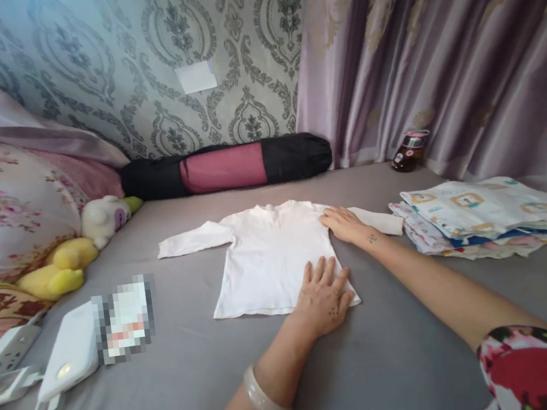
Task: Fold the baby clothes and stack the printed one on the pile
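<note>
1. The white shirt lies spread flat on a grey sheet, its collar away from the person, its sleeves stretched out to both sides.
2. The left hand rests palm down on the shirt's lower right corner, fingers spread and gripping nothing; a pale bangle circles that wrist.
3. The right hand lies over the shirt where its right sleeve meets the body. Its fingers point left across the cloth; whether the fingertips pinch any fabric, I cannot tell.
4. Just beside the shirt's right cuff sits a stack of folded, patterned cloths.
5. Beyond the shirt, a black and pink rolled bag lies along the wall; a dark bottle stands beyond the shirt to its right.
6. Left of the shirt are a yellow plush toy and a white plush toy. Nearer the person on that side lie a white power bank with cables plugged in, and a pixelated object beside it.
</note>
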Available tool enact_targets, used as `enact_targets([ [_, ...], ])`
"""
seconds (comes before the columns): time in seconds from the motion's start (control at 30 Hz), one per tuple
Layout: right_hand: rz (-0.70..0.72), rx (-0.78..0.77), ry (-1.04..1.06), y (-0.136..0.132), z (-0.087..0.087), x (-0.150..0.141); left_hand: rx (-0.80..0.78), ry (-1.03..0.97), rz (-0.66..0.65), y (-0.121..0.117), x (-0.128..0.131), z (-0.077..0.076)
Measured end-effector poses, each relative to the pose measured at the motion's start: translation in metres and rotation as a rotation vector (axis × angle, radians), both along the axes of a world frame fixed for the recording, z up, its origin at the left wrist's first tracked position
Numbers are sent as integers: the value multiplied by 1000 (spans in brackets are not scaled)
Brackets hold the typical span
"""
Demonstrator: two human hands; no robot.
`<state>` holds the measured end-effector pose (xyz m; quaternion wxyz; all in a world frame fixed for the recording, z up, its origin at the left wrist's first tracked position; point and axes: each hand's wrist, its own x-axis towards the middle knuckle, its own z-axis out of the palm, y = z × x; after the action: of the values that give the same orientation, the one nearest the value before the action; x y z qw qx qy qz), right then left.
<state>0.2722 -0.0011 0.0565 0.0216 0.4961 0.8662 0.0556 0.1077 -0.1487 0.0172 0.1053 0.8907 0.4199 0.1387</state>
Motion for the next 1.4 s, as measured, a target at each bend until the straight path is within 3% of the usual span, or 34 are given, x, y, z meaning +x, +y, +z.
enact_targets([
  [0.1, -105, -37, 12, 14, 5, -13, -35, -57, -14, 1, 1, 4],
  [0.17, -148, -51, 101, 30, 6, -24, -49, -120, 42, 6, -1, 8],
  [0.27, -189, -75, 242, 58, 1, -44, -12, -147, 258, 19, -12, 9],
  [0.4, -242, -88, 296, 86, -10, -70, 51, -24, 572, 37, -44, 4],
  [0.57, -279, -95, 299, 101, -20, -89, -59, 20, 780, 52, -79, 1],
  [0.7, -342, -63, 290, 105, -29, -96, -200, -29, 802, 58, -86, -3],
  [0.83, -385, 8, 296, 109, -37, -98, -218, -57, 814, 61, -85, -8],
  [1.0, -434, -54, 245, 109, -27, -108, -185, -73, 832, 62, -86, -4],
  [1.13, -231, 43, 257, 103, -16, -140, -61, -94, 878, 65, -89, 0],
  [1.23, -75, 36, 277, 102, -18, -170, 38, -104, 881, 70, -93, -4],
  [1.4, -49, -16, 221, 108, -25, -197, -60, -61, 867, 75, -100, -12],
])
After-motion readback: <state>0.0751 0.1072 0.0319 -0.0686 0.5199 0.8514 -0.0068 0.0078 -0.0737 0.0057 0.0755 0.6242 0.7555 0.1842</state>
